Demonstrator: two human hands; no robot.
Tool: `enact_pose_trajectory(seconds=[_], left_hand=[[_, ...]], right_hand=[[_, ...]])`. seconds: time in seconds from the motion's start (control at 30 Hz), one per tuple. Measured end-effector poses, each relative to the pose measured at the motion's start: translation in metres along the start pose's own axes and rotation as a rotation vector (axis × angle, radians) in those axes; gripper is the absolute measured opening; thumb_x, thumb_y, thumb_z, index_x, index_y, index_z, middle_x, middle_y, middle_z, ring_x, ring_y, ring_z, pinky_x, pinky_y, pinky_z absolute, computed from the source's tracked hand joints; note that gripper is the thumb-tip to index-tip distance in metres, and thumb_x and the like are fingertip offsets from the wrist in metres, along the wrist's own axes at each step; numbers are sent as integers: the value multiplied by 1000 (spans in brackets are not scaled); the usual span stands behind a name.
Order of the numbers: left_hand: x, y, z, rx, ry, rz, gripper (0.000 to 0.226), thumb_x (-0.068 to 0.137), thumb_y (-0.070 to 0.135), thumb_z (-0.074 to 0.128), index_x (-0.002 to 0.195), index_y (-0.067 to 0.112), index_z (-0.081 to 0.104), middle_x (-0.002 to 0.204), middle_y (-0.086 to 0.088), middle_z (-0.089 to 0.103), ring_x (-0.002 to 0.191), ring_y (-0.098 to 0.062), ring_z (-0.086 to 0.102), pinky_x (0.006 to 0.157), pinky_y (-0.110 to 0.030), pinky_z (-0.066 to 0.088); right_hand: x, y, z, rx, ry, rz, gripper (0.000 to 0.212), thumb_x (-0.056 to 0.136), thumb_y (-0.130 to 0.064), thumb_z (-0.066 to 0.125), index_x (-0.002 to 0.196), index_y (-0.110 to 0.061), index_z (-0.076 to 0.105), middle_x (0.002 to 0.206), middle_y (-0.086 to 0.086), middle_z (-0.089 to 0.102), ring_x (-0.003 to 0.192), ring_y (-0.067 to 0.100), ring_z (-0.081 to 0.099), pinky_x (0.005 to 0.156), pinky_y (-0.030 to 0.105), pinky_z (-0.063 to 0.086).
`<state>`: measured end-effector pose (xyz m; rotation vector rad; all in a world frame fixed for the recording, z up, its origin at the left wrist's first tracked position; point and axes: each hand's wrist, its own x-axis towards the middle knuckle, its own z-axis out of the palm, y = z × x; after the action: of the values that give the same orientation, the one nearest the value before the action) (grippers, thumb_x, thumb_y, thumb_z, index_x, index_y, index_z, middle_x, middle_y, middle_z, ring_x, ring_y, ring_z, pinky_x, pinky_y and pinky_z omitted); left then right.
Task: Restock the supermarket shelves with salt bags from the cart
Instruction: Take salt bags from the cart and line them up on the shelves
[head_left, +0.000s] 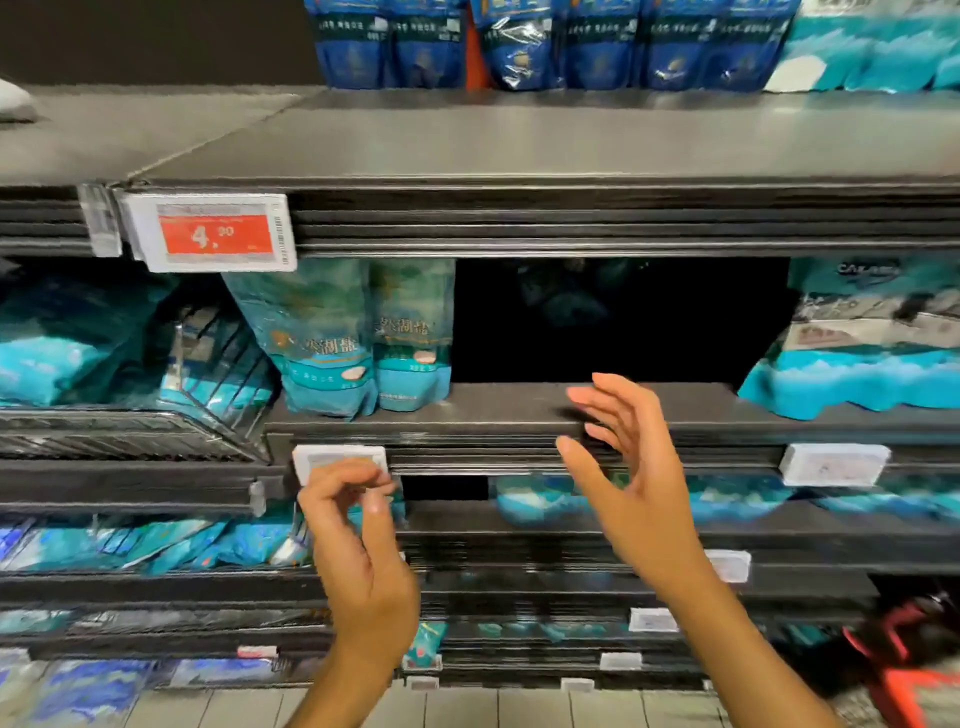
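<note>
Two teal salt bags stand upright side by side on the middle shelf, left of a dark gap. My left hand hovers below them in front of the shelf edge, fingers loosely curled and holding nothing. My right hand is raised before the same shelf edge with fingers spread and relaxed, also holding nothing. Neither hand touches a bag.
Dark blue bags line the top shelf. A red price tag hangs at the upper left. Turquoise bags lie on the right, more in a wire basket on the left. A red cart part shows at lower right.
</note>
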<state>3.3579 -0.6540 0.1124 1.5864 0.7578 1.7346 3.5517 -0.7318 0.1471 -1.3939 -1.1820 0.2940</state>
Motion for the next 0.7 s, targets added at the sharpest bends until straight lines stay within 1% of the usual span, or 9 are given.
enact_pose_trajectory(seconds=[0.07, 0.13, 0.23, 0.37, 0.43, 0.5, 0.57, 0.63, 0.7], left_hand=[[-27, 4, 26, -73, -173, -117, 18, 99, 30, 39, 107, 41, 50, 96, 8, 56, 84, -13, 56, 79, -19, 44], [-56, 5, 56, -72, -404, -144, 15, 99, 31, 38, 99, 38, 52, 89, 8, 56, 79, -13, 55, 73, -19, 43], [-103, 13, 107, -71, -756, -169, 17, 99, 38, 39, 91, 35, 54, 85, 9, 57, 73, -14, 54, 68, -28, 43], [-180, 36, 183, -62, -1160, -175, 26, 97, 52, 39, 90, 31, 54, 82, 8, 59, 74, -11, 60, 67, -28, 47], [-222, 51, 223, -80, -1338, -206, 29, 94, 56, 39, 92, 32, 55, 81, 0, 61, 71, -17, 61, 65, -35, 49], [-268, 63, 263, -73, -1528, -197, 30, 93, 60, 39, 93, 35, 56, 78, -2, 63, 69, -17, 63, 67, -39, 50], [-319, 79, 303, -53, -1731, -240, 27, 89, 61, 43, 92, 40, 58, 69, 4, 61, 61, -12, 59, 60, -40, 51], [-375, 93, 344, -73, -1881, -334, 14, 85, 53, 50, 85, 44, 60, 61, 13, 57, 54, -4, 51, 54, -30, 44], [-434, 104, 390, 13, -1976, -351, 11, 90, 44, 52, 85, 41, 62, 70, 15, 63, 67, -6, 60, 68, -31, 50]], right_hand=[[-36, 11, -30, -11, 115, 29, 46, 94, -27, 66, 133, -13, 47, 125, -3, 63, 118, 23, 60, 98, 31, 48], [-75, 22, -64, -26, 241, 107, 41, 94, -28, 66, 130, -16, 51, 115, 0, 67, 109, 24, 64, 92, 27, 50], [-137, 38, -121, -55, 476, 261, 36, 88, -22, 70, 121, -19, 56, 98, 5, 70, 94, 20, 67, 86, 25, 50], [-227, 44, -211, -171, 813, 444, 34, 83, 2, 72, 101, -25, 64, 83, 3, 71, 79, 13, 66, 80, 18, 51], [-272, 42, -256, -206, 980, 524, 37, 81, 10, 70, 93, -25, 65, 79, 5, 70, 73, 12, 64, 73, 13, 50], [-315, 46, -299, -247, 1127, 582, 37, 80, 9, 73, 91, -25, 66, 76, 1, 70, 71, 9, 63, 72, 12, 50], [-357, 60, -344, -251, 1238, 639, 32, 80, 10, 73, 91, -20, 66, 73, -9, 71, 67, -1, 62, 72, 9, 50], [-396, 84, -387, -244, 1327, 705, 30, 80, 12, 71, 90, -16, 65, 72, -17, 71, 64, -6, 61, 68, 7, 49], [-428, 116, -426, -273, 1380, 785, 31, 80, 11, 71, 86, -19, 64, 70, -22, 70, 62, -7, 61, 64, 7, 48]])
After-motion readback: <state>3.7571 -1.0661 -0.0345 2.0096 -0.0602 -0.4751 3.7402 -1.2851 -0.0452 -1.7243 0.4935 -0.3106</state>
